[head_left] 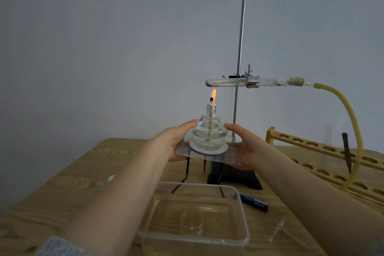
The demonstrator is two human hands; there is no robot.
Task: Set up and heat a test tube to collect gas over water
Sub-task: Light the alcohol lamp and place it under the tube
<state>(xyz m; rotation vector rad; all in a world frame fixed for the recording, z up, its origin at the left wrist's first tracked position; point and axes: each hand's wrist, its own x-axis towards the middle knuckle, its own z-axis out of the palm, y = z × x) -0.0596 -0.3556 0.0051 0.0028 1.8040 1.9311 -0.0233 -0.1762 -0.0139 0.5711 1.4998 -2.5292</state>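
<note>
The left hand (174,141) has its fingers straight and close together, thumb lying along the 9 o'clock side of the alcohol lamp (208,133), with the fingers under the edge of the wire gauze (226,156). The right hand (247,144) mirrors it at 3 o'clock: thumb stretched toward the lamp's glass shoulder, fingers out flat beneath the gauze. Whether the thumbs actually touch the glass cannot be told.

The lamp is clear, ribbed glass, holding colourless liquid with a pale wick running up through its neck. It stands on a white round pad in the middle of the gauze, and an orange flame (213,94) burns at its top. The gauze sits above a dark tripod (187,174) whose legs reach the wooden table (62,183).

At 1 o'clock from the flame, and higher, the test tube (226,82) lies nearly level in a metal clamp (252,82) on the retort stand (241,33); its closed end is just above and right of the flame tip, not over it. A stopper closes the tube's mouth, and a yellowish rubber hose (351,114) curves down at 3 o'clock toward the wooden test tube rack (324,151).

At 6 o'clock, nearest the camera, a clear plastic tub (243,210) holds water and a small glass jar lying inside. A dark lighter (254,202) lies at 5 o'clock beside the stand's black base.
</note>
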